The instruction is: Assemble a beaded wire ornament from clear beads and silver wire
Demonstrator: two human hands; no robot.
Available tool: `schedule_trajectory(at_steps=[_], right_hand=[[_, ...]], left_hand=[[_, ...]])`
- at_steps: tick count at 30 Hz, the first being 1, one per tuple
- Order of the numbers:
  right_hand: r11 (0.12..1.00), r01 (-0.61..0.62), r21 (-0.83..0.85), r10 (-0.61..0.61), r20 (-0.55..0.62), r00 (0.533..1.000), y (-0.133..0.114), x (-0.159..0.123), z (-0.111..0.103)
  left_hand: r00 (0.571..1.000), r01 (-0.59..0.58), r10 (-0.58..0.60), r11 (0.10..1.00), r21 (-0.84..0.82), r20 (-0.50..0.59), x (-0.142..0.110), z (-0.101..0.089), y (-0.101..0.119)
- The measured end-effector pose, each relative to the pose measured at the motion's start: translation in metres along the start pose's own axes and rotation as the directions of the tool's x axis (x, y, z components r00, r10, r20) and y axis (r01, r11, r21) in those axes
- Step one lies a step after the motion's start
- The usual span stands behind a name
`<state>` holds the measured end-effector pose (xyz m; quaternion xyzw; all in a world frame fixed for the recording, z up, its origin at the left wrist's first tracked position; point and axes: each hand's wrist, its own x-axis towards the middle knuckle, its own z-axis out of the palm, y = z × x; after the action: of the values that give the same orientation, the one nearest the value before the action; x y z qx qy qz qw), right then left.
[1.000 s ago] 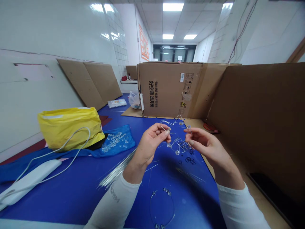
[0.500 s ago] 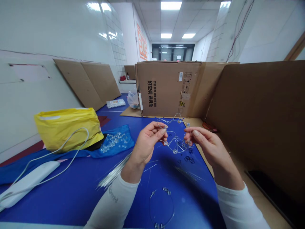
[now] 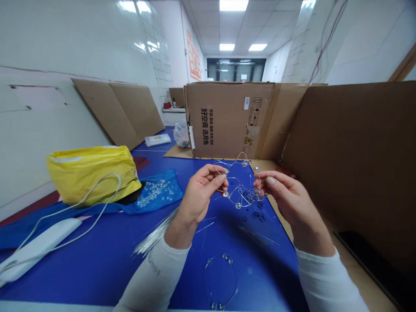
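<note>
Above the blue table (image 3: 182,281), a bent wire piece strung with clear round beads (image 3: 238,206) hangs between my hands. My left hand (image 3: 200,195) is closed, thumb and forefinger pinching its left side at a bead. On the other side my right hand (image 3: 286,197) pinches the beaded wire's right end, near two beads; the fingertips partly hide the wire. Beneath them several small black rings (image 3: 258,216) lie scattered on the table. Closer to me lies a wire loop with clear beads (image 3: 236,279). Thin straight wires (image 3: 157,234) are bundled by my left forearm.
At left are a yellow bag (image 3: 94,175), a blue cloth (image 3: 173,180) holding loose clear beads (image 3: 156,190), and a white device (image 3: 42,251) with a cord. A large cardboard box (image 3: 227,125) stands behind; a cardboard panel (image 3: 351,164) walls the right side. More wires (image 3: 258,236) lie near my right hand.
My right hand has shifted slightly to the right, with the beads at its fingers. My left hand stays nearly still, holding the beaded wire.
</note>
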<state>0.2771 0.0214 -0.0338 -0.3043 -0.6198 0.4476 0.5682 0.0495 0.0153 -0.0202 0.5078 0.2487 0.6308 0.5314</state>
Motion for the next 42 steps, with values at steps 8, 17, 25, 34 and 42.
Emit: schedule_trajectory(at_steps=[8,17,25,34,42], right_hand=[[0.996,-0.057,0.072,0.051,0.078,0.996,-0.002,0.002,-0.004],[0.97,-0.229,0.082,0.225,0.059,0.973,0.01,0.008,0.005],[0.986,-0.137,0.096,0.139,-0.013,0.99,0.009,0.008,0.006],[0.99,0.018,-0.143,-0.03,-0.077,0.997,-0.007,0.003,0.01],[0.881,0.203,-0.428,-0.26,-0.078,0.963,-0.011,-0.003,0.004]], left_hand=[[1.0,-0.016,0.016,1.0,-0.012,-0.01,0.0,-0.001,0.001],[1.0,-0.022,0.022,1.0,-0.013,-0.018,0.001,-0.001,-0.001],[1.0,0.007,-0.007,1.0,0.002,0.017,0.001,0.0,-0.003],[0.999,0.032,-0.032,0.999,-0.004,0.035,0.001,-0.002,-0.005],[0.998,0.034,-0.032,0.999,-0.03,0.051,0.002,-0.002,-0.005]])
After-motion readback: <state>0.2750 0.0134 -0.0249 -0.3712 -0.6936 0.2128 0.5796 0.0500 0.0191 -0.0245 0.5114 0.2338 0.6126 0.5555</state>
